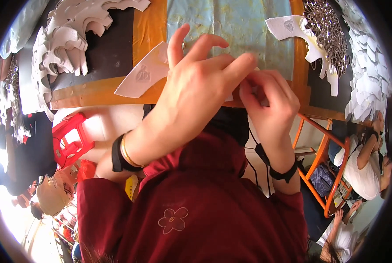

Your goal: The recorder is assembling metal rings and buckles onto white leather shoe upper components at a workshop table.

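A curved white cut-out piece with a grey printed emblem is in my left hand, above the table's near edge. Its far part is hidden behind that hand. The little and ring fingers stand raised, while the index finger points right to the fingertips of my right hand. That right hand is closed in a pinch, with its fingers curled. Whatever lies between its fingertips is hidden or too small to make out. White slivers show just behind where the two hands meet.
Blue sheeting edged with brown tape covers the table. White cut pieces are piled at left; another printed piece lies beside shiny metal rings at right. Nearby are a red stool, an orange frame and other people.
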### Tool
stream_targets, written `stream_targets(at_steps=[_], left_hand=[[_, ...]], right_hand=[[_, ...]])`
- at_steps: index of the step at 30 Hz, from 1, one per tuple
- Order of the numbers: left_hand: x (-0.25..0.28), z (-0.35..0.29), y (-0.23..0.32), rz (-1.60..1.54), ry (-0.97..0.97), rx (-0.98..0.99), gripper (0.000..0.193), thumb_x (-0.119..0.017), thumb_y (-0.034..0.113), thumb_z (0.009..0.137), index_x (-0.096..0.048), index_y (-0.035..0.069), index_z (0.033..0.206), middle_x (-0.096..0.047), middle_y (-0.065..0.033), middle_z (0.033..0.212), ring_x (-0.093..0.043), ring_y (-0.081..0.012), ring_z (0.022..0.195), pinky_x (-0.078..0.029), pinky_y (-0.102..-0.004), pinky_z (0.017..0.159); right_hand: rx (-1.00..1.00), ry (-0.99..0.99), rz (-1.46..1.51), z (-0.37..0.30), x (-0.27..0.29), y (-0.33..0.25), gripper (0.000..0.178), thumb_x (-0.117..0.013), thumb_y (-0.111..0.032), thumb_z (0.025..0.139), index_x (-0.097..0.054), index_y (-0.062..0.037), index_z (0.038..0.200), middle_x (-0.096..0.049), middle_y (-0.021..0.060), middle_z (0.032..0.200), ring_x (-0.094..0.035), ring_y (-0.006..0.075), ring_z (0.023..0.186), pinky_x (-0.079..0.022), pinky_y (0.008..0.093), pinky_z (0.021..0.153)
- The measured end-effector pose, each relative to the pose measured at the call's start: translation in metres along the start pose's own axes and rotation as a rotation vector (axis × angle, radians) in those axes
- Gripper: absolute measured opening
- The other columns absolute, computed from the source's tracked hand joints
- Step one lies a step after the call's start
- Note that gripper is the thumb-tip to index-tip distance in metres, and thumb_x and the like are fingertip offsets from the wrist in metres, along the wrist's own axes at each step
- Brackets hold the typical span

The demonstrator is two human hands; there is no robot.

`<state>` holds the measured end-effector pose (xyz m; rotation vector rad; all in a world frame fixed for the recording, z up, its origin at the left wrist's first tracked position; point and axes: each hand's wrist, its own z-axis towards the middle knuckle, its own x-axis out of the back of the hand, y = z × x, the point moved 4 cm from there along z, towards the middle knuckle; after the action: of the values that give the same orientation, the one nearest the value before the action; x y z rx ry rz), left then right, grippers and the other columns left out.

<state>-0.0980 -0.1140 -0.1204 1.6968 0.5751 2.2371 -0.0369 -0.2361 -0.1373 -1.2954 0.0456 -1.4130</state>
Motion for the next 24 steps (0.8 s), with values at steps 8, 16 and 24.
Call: stream_targets(at_steps=[8, 16, 24], left_hand=[[0.008, 0.01, 0.0, 0.07, 0.083, -0.411, 0.029, -0.07, 0.018, 0.058, -0.064, 0.012, 0.085, -0.056, 0.0037, 0.079, -0.055, -0.0146, 0.086, -0.037, -0.0339, 0.083], [0.007, 0.007, -0.004, 0.16, 0.042, -0.637, 0.029, -0.066, 0.018, 0.055, -0.064, 0.01, 0.082, -0.05, 0.0037, 0.075, -0.052, -0.0129, 0.075, -0.035, -0.0279, 0.071], [0.011, 0.011, -0.005, 0.169, 0.071, -0.74, 0.03, -0.066, 0.013, 0.052, -0.064, 0.008, 0.082, -0.051, 0.0031, 0.073, -0.051, -0.0134, 0.067, -0.035, -0.0278, 0.066]], right_hand=[[0.026, -0.042, 0.099, 0.003, 0.007, 0.006, 0.013, -0.069, 0.003, 0.07, -0.064, -0.0033, 0.08, -0.058, 0.0046, 0.071, -0.058, 0.0148, 0.056, -0.047, 0.0255, 0.048], [0.147, -0.029, 0.026, -0.001, 0.007, 0.011, 0.026, -0.069, 0.001, 0.071, -0.068, -0.0094, 0.095, -0.056, 0.0025, 0.073, -0.057, 0.0167, 0.06, -0.046, 0.0276, 0.053], [0.17, -0.129, -0.018, 0.005, 0.004, 0.013, 0.031, -0.066, -0.002, 0.071, -0.066, -0.0137, 0.101, -0.054, 0.0009, 0.074, -0.057, 0.0161, 0.061, -0.045, 0.0288, 0.051]])
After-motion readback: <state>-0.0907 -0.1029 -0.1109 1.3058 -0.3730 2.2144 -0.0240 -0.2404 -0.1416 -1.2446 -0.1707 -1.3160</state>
